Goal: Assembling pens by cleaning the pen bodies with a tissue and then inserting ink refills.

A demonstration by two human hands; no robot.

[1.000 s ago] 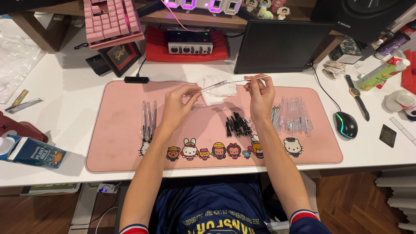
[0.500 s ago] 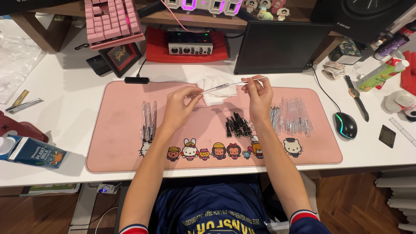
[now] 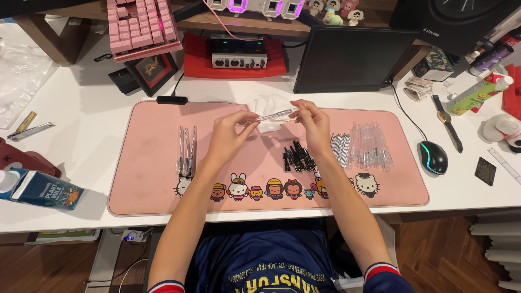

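From the head view, both hands are meeting above the middle of the pink mat (image 3: 146, 179), raised off the worktop (image 3: 92, 125). The left hand (image 3: 228, 135) is pinching the left end of a clear pen barrel (image 3: 269, 115), and the right hand (image 3: 312, 122) is pinching its right end, so each grip is pressed together on the one barrel. The barrel's long axis is running left to right, tilted a little upward toward the right hand; both hands are equally near, one at each end. Behind it a crumpled clear bag (image 3: 266, 108) is lying on the mat.

On the mat, three or four finished pens (image 3: 186, 152) are lying side by side near the left hand, pointing away from the person. By the right forearm a heap of black caps (image 3: 297, 159) is sitting, too tangled to count. Beside it are thin refills (image 3: 341, 147), then roughly eight empty barrels (image 3: 370, 146). One mouse (image 3: 433, 157) is lying just off the mat's right edge.
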